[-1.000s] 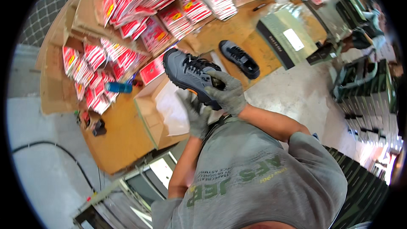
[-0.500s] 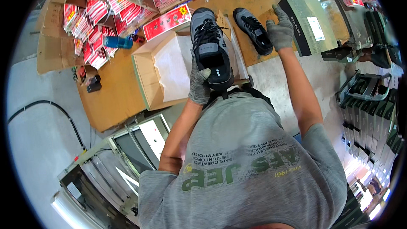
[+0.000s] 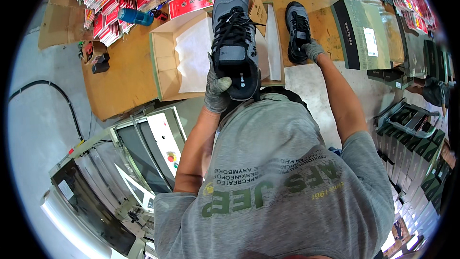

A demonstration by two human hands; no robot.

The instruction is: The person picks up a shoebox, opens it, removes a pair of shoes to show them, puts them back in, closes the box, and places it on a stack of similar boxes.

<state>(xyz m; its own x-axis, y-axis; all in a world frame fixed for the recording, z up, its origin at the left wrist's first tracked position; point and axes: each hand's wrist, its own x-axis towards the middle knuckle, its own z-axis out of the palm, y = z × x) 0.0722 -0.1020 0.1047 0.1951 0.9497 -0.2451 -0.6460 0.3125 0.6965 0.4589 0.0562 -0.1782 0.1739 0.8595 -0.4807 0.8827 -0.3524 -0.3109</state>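
In my gloved left hand is a grey and black lace-up shoe, gripped at the heel with its toe pointing away from me. This shoe is above an open shoe box lined with white paper. My right hand, also gloved, has its fingers closed at the heel of the matching shoe on the table to the right of the box. Part of that grip is hidden. A brown card flap stands up behind the held shoe.
A closed green and black shoe box lies on the wooden table at right. Red printed packets and a blue bottle are at the back left. A machine stands at lower left; stacked boxes at right.
My right hand has come from beside the closed box to the heel of the shoe on the table. That shoe now points straighter away. My left hand still holds its shoe, and the view has shifted.
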